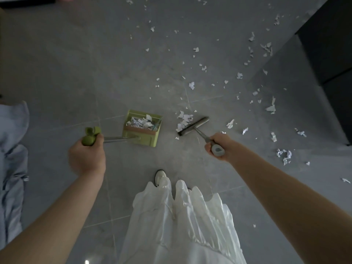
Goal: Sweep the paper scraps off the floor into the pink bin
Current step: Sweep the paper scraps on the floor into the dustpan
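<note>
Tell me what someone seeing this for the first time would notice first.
Probably the torn white paper scraps strewn over the grey tile floor, thickest toward the upper right. Next, at centre, the green dustpan already holding scraps, its long handle gripped by the left hand. Beside it, the right hand holds a grey broom whose head sits against a small pile of scraps.

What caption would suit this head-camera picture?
Left hand holds a green dustpan; right hand pushes a broom against paper scraps.
</note>
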A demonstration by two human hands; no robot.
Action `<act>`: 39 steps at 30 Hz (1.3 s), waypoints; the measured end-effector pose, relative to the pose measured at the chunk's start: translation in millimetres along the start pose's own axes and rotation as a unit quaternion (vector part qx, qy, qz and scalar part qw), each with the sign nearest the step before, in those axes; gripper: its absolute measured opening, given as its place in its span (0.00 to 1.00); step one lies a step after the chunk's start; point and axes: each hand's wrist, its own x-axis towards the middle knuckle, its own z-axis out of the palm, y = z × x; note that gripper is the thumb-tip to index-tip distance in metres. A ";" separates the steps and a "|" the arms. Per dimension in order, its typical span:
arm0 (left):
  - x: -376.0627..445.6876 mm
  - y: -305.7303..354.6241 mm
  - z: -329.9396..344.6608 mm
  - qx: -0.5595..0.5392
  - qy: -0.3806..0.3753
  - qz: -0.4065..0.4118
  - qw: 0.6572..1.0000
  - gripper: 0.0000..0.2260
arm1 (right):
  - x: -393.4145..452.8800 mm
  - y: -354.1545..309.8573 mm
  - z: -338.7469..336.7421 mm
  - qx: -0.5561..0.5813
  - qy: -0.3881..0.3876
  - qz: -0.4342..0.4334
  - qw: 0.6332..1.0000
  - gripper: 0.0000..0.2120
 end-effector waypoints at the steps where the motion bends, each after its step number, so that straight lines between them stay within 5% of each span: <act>1: 9.2 4.5 -0.5 -0.001 -0.005 0.000 1.000 0.14 | -0.4 -3.3 7.3 0.002 -0.001 0.005 1.000 0.10; 15: 83.9 31.2 -3.6 -0.017 -0.011 0.005 1.000 0.14 | -36.8 -11.3 98.7 -0.063 -0.010 0.038 0.997 0.09; 25: 101.5 23.8 -1.2 -0.024 -0.009 0.006 1.000 0.13 | -12.1 -16.1 128.1 0.038 -0.075 0.044 0.996 0.11; 32: 105.9 27.5 1.1 0.000 -0.013 -0.006 1.000 0.14 | 14.0 -26.8 115.3 0.080 -0.046 0.030 0.995 0.09; 39: 118.0 41.3 5.1 0.008 -0.027 0.009 1.000 0.15 | 12.9 -52.1 103.6 -0.013 0.022 -0.004 1.000 0.11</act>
